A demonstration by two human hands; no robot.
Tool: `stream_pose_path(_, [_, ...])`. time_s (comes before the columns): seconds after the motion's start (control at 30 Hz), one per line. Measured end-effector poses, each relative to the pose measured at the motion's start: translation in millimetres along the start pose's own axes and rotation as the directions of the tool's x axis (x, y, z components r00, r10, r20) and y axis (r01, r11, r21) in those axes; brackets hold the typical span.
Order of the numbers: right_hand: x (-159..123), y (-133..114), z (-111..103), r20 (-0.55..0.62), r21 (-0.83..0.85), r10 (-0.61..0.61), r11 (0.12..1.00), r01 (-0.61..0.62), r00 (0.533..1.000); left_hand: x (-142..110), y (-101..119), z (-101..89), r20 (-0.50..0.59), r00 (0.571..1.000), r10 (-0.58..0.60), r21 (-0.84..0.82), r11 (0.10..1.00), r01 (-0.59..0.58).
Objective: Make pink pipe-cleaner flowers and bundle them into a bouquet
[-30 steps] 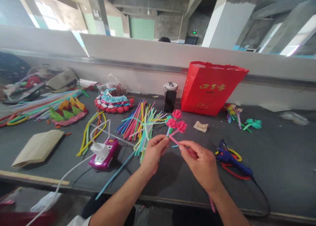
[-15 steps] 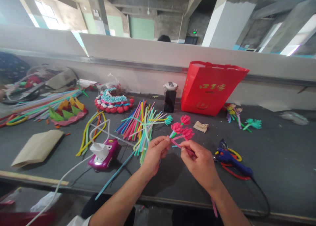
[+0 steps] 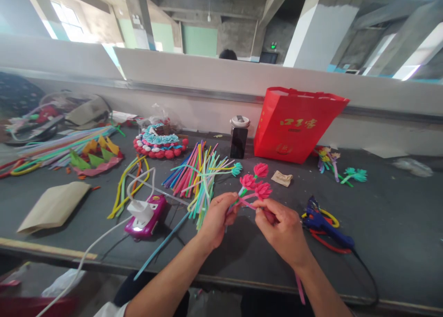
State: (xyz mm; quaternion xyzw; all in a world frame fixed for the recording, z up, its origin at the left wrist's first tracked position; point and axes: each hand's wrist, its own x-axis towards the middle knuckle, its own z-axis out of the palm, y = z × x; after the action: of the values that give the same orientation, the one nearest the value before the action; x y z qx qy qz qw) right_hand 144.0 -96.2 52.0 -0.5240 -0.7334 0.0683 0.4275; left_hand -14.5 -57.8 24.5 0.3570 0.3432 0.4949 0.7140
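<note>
My left hand [image 3: 221, 215] is closed around the stems of a small bunch of pink pipe-cleaner flowers [image 3: 262, 190], pinched just under the blooms. Three pink heads rise above my fingers, on green and pale stems. My right hand [image 3: 278, 227] pinches a pink pipe cleaner [image 3: 248, 203] that stretches from the bunch. A pink end of it hangs below my right wrist, past the table edge. Left of my left hand lies a pile of loose coloured pipe cleaners [image 3: 194, 174], with a teal flower [image 3: 236, 169] at its right tip.
A blue glue gun [image 3: 321, 227] with a cable lies right, over pliers with red and yellow handles. A red paper bag [image 3: 297, 123] and a phone [image 3: 238, 142] stand at the back. Left are a purple power strip [image 3: 147, 218], a brown envelope [image 3: 53, 207] and a flower garland [image 3: 161, 141].
My hands have barely moved. The fingers of my left hand have shifted slightly on the stems, and the view has moved a little.
</note>
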Motion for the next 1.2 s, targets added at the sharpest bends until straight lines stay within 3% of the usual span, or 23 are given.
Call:
stream_pose_path(0.27, [2, 1, -3, 0.014, 0.005, 0.001, 1.000, -0.001, 1.000, 0, 1, 0.9, 0.017, 0.997, -0.069, -0.032, 0.997, 0.070])
stream_pose_path(0.47, [4, 7, 3, 0.060, -0.081, -0.023, 0.996, 0.028, 0.998, -2, -3, 6.0, -0.043, 0.999, -0.005, -0.074, 0.997, 0.001])
stream_pose_path(0.63, [4, 3, 8, 0.058, 0.124, 0.072, 0.989, -0.079, 0.996, -6, -8, 11.6, -0.115, 0.991, 0.064, -0.071, 0.995, -0.072])
stream_pose_path(0.8, [5, 0, 15, 0.178, 0.410, 0.262, 0.857, -0.313, 0.949, -9, -12, 15.0, -0.154, 0.980, 0.123, -0.058, 0.989, -0.133])
stream_pose_path(0.93, [4, 0, 22, 0.164, 0.567, 0.360, 0.728, -0.386, 0.918, -13, -10, 17.7, -0.131, 0.984, 0.121, -0.043, 0.991, -0.128])
stream_pose_path(1.07, [4, -2, 25, 0.203, 0.675, 0.387, 0.610, -0.415, 0.899, -13, -9, 14.8, -0.035, 0.999, 0.030, -0.065, 0.997, -0.032])
stream_pose_path(1.2, [6, -2, 26, 0.210, 0.679, 0.381, 0.606, -0.415, 0.900, -9, -7, 7.2, 0.060, 0.995, -0.084, -0.120, 0.989, 0.091])
